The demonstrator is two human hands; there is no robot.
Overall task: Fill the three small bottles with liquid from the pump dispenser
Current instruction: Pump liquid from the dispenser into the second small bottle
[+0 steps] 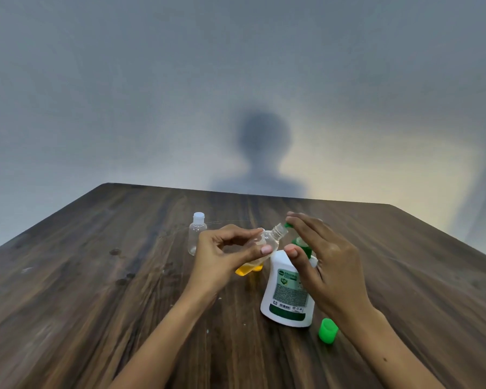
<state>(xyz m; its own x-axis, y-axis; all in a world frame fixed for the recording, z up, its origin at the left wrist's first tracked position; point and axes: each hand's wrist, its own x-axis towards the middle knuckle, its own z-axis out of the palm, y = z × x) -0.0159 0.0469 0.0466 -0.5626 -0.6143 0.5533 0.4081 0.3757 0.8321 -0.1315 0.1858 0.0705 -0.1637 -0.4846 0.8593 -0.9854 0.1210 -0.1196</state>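
My left hand [222, 256] grips a small clear bottle [267, 240] and holds it tilted, its open neck right at the green nozzle of the pump dispenser [288, 293]. Yellow liquid sits at this bottle's low end, below my fingers. The dispenser is a white bottle with a green label and stands on the table. My right hand [326, 262] lies over its green pump head with fingers fairly straight, thumb at the dispenser's shoulder. A second small clear bottle [197, 234], with a white cap and looking empty, stands upright to the left. I see no third small bottle.
A loose green cap [328, 331] lies on the dark wooden table [96, 276] just right of the dispenser, near my right wrist. A plain grey wall with a person's shadow stands behind the table's far edge.
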